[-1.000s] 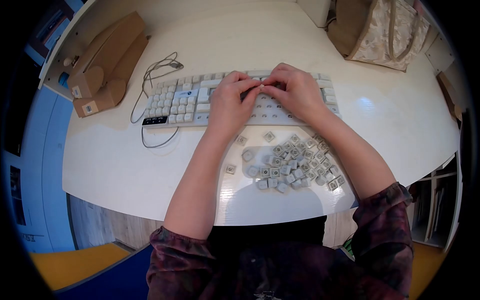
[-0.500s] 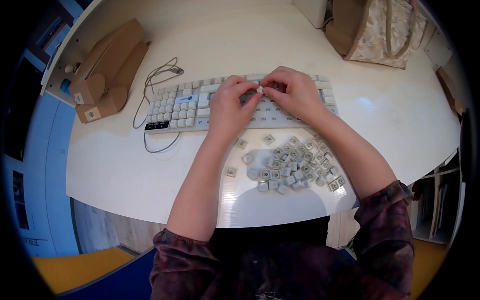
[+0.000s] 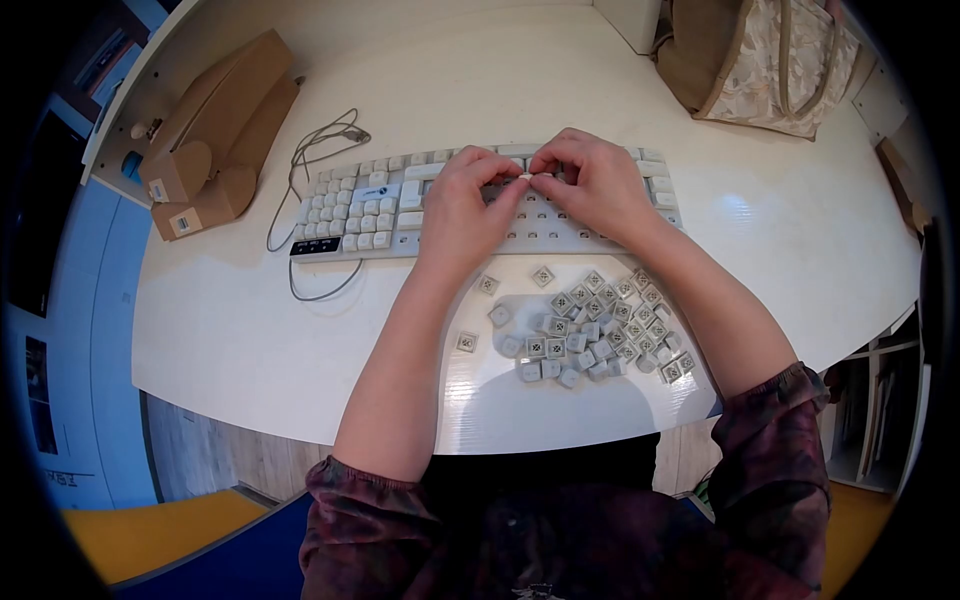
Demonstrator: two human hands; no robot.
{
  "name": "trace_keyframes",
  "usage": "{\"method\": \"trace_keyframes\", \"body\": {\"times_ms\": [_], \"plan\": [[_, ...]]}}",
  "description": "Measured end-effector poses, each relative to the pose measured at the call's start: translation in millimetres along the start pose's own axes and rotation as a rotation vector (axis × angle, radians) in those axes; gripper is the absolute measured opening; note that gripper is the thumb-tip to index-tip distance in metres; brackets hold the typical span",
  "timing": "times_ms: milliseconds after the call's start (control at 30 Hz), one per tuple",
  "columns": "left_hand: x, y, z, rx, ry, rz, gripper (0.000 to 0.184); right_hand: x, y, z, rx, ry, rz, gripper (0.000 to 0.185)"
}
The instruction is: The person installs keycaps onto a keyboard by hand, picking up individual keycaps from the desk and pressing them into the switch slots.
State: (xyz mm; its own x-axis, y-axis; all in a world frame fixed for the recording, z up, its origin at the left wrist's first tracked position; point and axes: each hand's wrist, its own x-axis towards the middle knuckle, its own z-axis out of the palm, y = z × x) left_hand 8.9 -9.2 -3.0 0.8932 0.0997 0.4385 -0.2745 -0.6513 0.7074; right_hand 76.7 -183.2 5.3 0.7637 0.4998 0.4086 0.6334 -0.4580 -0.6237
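A white keyboard (image 3: 560,243) lies on the desk, turned so its number pad is at the left. Many of its switches in the middle have no caps. Above it, my left hand (image 3: 468,205) and my right hand (image 3: 592,190) meet with fingertips closed around a small white keycap (image 3: 527,177). Fingers mostly hide that keycap, and I cannot tell whether it touches the board. Nearer to me, between my forearms, is a pile of loose keycaps (image 3: 595,349), many upside down. A few single caps, such as one keycap (image 3: 467,342), lie to the pile's left.
A grey cable (image 3: 320,140) loops behind the keyboard's left end. Brown cardboard pieces (image 3: 215,140) stand at the back left of the white desk (image 3: 250,350). A patterned bag (image 3: 765,70) sits at the back right.
Both hands have come slightly lower over the keyboard, and the keycap between them is more covered by the fingers. The view has shifted a little; the loose keycaps lie as before.
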Motion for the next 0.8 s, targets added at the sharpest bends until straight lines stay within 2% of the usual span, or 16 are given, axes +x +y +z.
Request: {"method": "trace_keyframes", "body": {"times_ms": [67,367,467,567,667,800], "plan": [[0.7,1.1,-1.9,0.017,-0.014,-0.032,0.018,0.2,0.2,-0.5,0.012,-0.01,0.008,0.011],[0.0,-7.8,0.4,0.144,0.047,0.156,0.017,-0.5,1.6,0.6,-0.008,-0.006,-0.028,0.013],[0.0,-6.3,3.2,0.172,0.126,0.207,0.016,0.0,4.5,1.6,0.145,0.031,-0.009,0.015],[-0.6,-1.2,4.4,0.096,0.168,0.17,0.011,3.0,8.4,1.0,0.315,-0.035,0.101,0.018],[2.2,0.5,2.6,0.232,0.253,0.369,0.008,3.6,11.5,1.6,0.445,-0.042,0.095,0.02],[1.4,-1.0,4.5,0.218,0.239,0.342,0.007,3.9,11.1,0.3,0.423,-0.062,0.116,0.018]]}}
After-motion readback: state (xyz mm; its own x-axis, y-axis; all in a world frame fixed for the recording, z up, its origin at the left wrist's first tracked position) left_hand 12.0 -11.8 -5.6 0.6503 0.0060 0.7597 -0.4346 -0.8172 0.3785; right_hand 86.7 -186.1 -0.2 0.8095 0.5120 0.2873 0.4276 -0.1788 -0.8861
